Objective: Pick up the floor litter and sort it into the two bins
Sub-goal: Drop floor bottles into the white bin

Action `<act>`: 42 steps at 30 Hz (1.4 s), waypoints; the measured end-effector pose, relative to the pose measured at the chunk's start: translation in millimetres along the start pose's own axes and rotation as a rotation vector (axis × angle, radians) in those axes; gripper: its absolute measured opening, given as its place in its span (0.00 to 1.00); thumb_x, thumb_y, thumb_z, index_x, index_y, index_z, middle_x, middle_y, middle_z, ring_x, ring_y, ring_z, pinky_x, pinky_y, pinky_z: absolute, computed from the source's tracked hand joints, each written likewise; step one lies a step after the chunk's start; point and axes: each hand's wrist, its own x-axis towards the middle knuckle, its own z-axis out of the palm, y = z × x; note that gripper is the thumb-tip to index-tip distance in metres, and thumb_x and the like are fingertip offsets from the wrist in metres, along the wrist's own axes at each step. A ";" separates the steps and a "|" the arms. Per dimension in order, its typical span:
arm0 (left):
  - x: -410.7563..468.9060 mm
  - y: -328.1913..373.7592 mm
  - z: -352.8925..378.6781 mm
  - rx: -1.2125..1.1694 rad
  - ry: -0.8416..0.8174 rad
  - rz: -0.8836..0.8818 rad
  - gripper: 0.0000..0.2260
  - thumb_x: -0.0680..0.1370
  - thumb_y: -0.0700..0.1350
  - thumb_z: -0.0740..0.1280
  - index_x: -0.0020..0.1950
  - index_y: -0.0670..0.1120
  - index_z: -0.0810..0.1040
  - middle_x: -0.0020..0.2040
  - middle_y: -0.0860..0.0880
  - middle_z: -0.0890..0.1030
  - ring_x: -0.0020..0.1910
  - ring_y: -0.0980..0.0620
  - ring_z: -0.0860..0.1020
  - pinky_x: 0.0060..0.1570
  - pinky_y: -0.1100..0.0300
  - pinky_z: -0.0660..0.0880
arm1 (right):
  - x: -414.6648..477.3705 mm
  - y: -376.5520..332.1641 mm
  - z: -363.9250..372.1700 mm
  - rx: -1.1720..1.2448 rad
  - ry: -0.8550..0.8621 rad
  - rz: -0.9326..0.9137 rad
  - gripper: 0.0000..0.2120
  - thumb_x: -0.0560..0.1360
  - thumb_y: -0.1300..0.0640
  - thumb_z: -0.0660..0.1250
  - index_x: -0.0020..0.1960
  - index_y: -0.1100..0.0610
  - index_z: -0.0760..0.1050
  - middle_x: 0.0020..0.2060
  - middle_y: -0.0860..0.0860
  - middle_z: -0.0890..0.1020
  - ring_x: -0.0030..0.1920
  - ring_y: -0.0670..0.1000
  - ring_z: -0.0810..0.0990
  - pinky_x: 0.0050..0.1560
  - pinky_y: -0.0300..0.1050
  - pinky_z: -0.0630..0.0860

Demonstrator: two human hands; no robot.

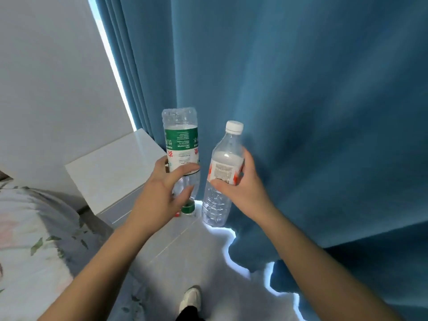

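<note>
My left hand (165, 181) grips a clear plastic bottle with a green label (181, 144), held upside down so its green cap points at the floor. My right hand (240, 184) grips a second clear bottle with a white cap and a white and orange label (225, 167), held upright and tilted slightly right. Both bottles are raised in front of me, side by side and apart. No bin is in view.
A blue curtain (301, 100) hangs close ahead and to the right, reaching the floor. A white bedside cabinet (111, 170) stands ahead on the left, beside a bed with floral bedding (30, 239). Grey tiled floor (180, 251) lies below, with my shoe (191, 298) on it.
</note>
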 end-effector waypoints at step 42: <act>-286.7 638.5 410.2 -0.304 -0.954 1.191 0.17 0.72 0.58 0.57 0.60 0.63 0.68 0.65 0.50 0.65 0.62 0.45 0.70 0.61 0.50 0.73 | -697.0 179.6 -426.0 -0.058 1.479 0.444 0.44 0.69 0.54 0.76 0.75 0.43 0.51 0.57 0.31 0.72 0.53 0.38 0.77 0.53 0.33 0.76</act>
